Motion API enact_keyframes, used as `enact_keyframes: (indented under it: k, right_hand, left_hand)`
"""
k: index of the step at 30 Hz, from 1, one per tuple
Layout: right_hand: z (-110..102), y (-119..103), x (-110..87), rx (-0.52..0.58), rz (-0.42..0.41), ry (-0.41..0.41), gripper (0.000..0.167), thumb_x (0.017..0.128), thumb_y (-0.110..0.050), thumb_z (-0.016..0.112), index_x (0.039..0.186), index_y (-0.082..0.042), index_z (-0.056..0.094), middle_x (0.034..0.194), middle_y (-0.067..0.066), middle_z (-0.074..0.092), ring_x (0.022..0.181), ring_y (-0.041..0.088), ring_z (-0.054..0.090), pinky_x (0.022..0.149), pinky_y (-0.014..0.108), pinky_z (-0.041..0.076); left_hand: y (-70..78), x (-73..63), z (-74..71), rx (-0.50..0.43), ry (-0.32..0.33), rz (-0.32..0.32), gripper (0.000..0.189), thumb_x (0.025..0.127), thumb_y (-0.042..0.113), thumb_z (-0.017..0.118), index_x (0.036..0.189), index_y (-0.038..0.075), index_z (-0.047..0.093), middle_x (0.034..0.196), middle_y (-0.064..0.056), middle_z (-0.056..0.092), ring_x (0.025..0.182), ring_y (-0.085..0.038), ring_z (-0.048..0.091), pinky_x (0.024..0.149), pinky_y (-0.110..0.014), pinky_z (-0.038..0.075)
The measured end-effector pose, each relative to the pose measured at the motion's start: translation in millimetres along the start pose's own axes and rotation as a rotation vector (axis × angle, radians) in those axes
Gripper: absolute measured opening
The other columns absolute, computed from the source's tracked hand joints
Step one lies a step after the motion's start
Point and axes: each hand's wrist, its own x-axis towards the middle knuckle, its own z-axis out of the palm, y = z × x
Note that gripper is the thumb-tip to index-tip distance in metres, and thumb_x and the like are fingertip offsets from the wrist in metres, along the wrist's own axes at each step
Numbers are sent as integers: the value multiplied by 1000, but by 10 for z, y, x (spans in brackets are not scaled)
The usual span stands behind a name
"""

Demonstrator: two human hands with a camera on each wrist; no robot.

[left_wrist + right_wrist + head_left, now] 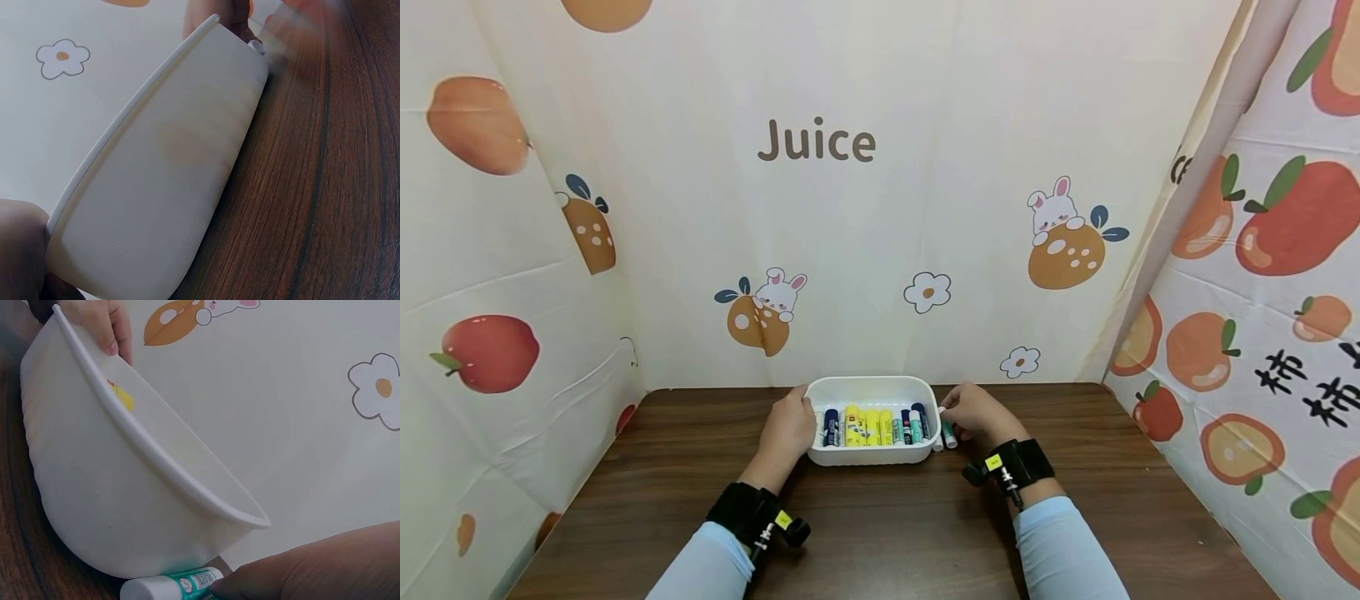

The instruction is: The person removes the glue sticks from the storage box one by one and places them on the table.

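A white plastic bin [868, 456] stands on the table with a row of glue sticks [872, 427] in it, some yellow, others dark blue or white and green. My left hand [788, 429] grips the bin's left end, its fingers over the rim in the right wrist view. Outside the right end lie two white-and-green glue sticks [950, 435], close against the wall. My right hand [981, 414] is at their far ends; in the right wrist view a finger meets the label end of one glue stick [194, 581]. Most of that grasp is hidden.
The brown wooden table [880, 533] runs up to a cream curtain [865, 217] right behind the bin. Printed fruit curtains close off the left and right sides. A black strapped camera [1026, 462] sits on each wrist.
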Motion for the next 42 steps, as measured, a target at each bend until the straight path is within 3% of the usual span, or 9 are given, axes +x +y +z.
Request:
enact_keyframes:
  k: [15,25,34,37,42]
  right_hand:
    - [44,21,43,26,16,-26,30,108,-16,71,131,2,77,111,16,78,87,26,79,70,37,70]
    - [28,18,24,20,10,-11,36,110,-22,71,137,2,75,112,16,78,84,25,79,70,36,70]
    - [-41,-166,-88,-17,-10,125,32,112,-31,68,129,-5,77,117,14,78,96,28,73,79,38,64]
    - [-44,-290,-130,-25,-60,179,29,112,-32,68,125,-8,78,120,13,77,98,27,71,80,37,64]
    - [80,-552,-194,-30,-162,278,20,111,-28,70,115,-10,79,103,9,74,90,25,67,74,35,59]
  left_hand:
    - [-34,8,3,-4,-1,11,50,121,16,38,164,-5,52,159,-31,64,145,-47,66,119,-67,55]
    - [-16,-1,-1,-6,0,12,51,121,16,38,164,-6,51,158,-32,64,143,-46,67,117,-66,57]
    - [-12,0,-2,-7,-5,2,51,121,17,38,165,-6,50,160,-32,62,146,-47,66,119,-66,56]
    - [-6,-5,-9,-8,-6,0,51,121,17,38,165,-6,50,161,-32,62,146,-47,65,119,-66,55]
    - [4,2,-14,-10,-21,-15,51,122,17,37,167,-5,49,163,-31,61,147,-45,65,119,-66,55]
